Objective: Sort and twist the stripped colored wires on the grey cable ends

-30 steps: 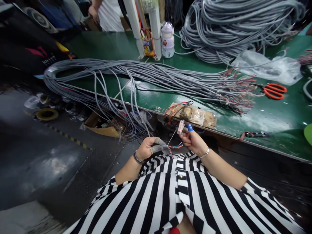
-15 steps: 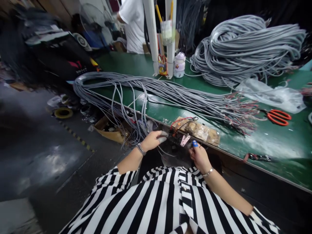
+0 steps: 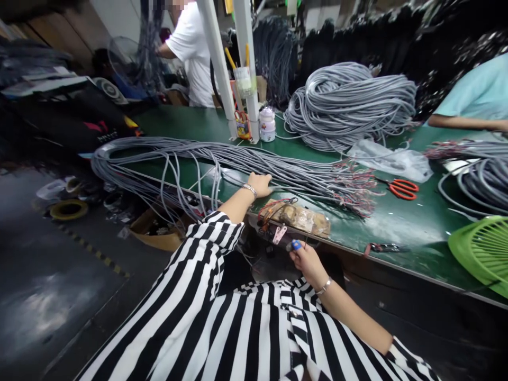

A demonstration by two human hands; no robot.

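Note:
My left hand (image 3: 260, 184) rests at the near edge of a long bundle of grey cables (image 3: 234, 161) on the bench. Its fingers bend down among the cables, with the tips hidden. My right hand (image 3: 308, 260) is in front of the bench edge, thumb and fingers pinched together, a blue cover on one digit. A small dark thing shows at its fingertips, too small to name. Close by are a pink clip (image 3: 280, 234) and a wooden block (image 3: 305, 219) with lumpy material and red and black wires. Stripped reddish wire ends (image 3: 353, 188) fan out at the bundle's right end.
Orange-handled scissors (image 3: 402, 189), a plastic bag (image 3: 392, 160) and a big cable coil (image 3: 353, 106) lie on the green bench (image 3: 397, 227). Pliers (image 3: 383, 247) and a green basket (image 3: 482, 251) are to the right. Two people (image 3: 194, 58) work across the bench.
My left hand has moved up and forward from below the bench edge onto the cable bundle. My right hand keeps its pinch near the clip. The view has shifted right.

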